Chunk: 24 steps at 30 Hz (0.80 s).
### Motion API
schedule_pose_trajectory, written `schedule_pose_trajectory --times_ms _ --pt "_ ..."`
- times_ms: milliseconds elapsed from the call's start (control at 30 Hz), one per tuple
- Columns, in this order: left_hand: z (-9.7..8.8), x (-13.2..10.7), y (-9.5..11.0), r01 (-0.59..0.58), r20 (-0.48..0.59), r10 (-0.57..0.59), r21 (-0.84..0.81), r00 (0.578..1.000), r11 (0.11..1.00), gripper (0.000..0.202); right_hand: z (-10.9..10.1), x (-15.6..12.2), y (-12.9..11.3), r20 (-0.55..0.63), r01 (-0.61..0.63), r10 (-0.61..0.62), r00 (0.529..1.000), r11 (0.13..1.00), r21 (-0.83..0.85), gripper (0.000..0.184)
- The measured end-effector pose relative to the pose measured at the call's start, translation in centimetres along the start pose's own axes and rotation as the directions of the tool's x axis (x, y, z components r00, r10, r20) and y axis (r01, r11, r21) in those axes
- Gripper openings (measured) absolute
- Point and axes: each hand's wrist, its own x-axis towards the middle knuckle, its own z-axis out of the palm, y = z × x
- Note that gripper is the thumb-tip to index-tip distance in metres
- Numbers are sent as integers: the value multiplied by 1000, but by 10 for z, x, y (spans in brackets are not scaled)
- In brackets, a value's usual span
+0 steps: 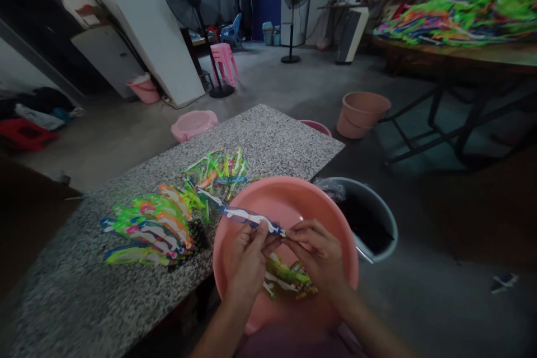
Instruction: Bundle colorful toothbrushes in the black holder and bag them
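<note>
Over a pink basin (323,201), both my hands are on a long, thin blue-and-white plastic piece (247,215) whose exact kind I cannot make out. My left hand (249,257) pinches it near the middle, thumb on top. The fingertips of my right hand (321,254) are pressed together at its near right end. Its far end slants up and left past the basin rim. Below my hands, several green, yellow and white plastic pieces (289,274) lie in the basin. Left of the basin, a row of similar coloured pieces (151,226) lies on the speckled stone table (96,302).
A smaller heap of pieces (226,168) lies behind the row. A grey bucket (392,224) with dark contents stands right of the basin. Farther off are a pink bucket (356,117), a pink stool (193,123), a standing fan (291,17) and a piled table (482,53).
</note>
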Motion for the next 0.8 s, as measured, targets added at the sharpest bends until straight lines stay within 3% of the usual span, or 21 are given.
schedule_pose_trajectory --times_ms 133,200,267,367,467,567,667,733,800 --pt "-2 3 -1 -25 37 24 47 999 999 32 0 -1 2 14 23 -23 1000 1000 -3 11" --pt "-5 7 0 -70 32 66 109 997 992 28 1 0 3 25 -56 55 998 998 41 3" --pt "-10 12 3 -111 20 109 193 994 975 26 2 4 4 38 -187 183 982 977 104 15" --pt "-15 16 7 -124 74 108 279 991 952 25 3 13 4 217 -310 272 937 936 166 24" --pt "-16 14 9 -124 87 105 261 991 957 24 4 21 -2 367 -292 220 904 944 153 15" --pt "-14 8 12 -135 66 123 224 990 965 26 6 28 -11 319 -214 172 932 971 103 13" --pt "-15 11 26 -180 129 147 305 981 935 28 7 33 -11 328 -202 158 931 974 103 14" --pt "-21 26 42 -269 125 238 410 963 872 30 10 33 0 372 -240 191 908 967 90 18" --pt "-34 53 59 -384 14 433 491 901 782 33 18 28 17 420 -261 249 872 965 -31 38"
